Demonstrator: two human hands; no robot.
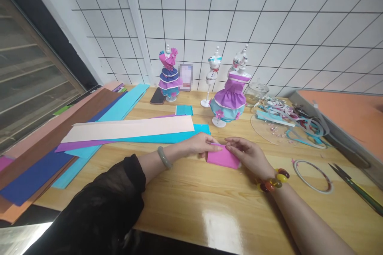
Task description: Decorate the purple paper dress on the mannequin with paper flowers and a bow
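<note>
A small folded piece of pink crepe paper (223, 157) is held just above the wooden table, between both hands. My left hand (202, 144) pinches its upper left edge, thumb lying on the front face. At its upper right, my right hand (249, 155) grips the paper between thumb and fingers. Beyond the hands stands a mini dress form in a purple and light-blue paper dress (230, 97). Left of my left hand lie stacked paper strips, with a cream strip (131, 128) on top and a turquoise sheet (179, 137) under it.
Folded paper in several colours (56, 127) covers the table's left side. Further dress forms (169, 75) and a phone (157, 96) stand or lie by the tiled wall. On the right are ribbon scraps (299, 121), a ribbon roll (312, 177), scissors (357, 187) and a grey-edged tray (335, 131).
</note>
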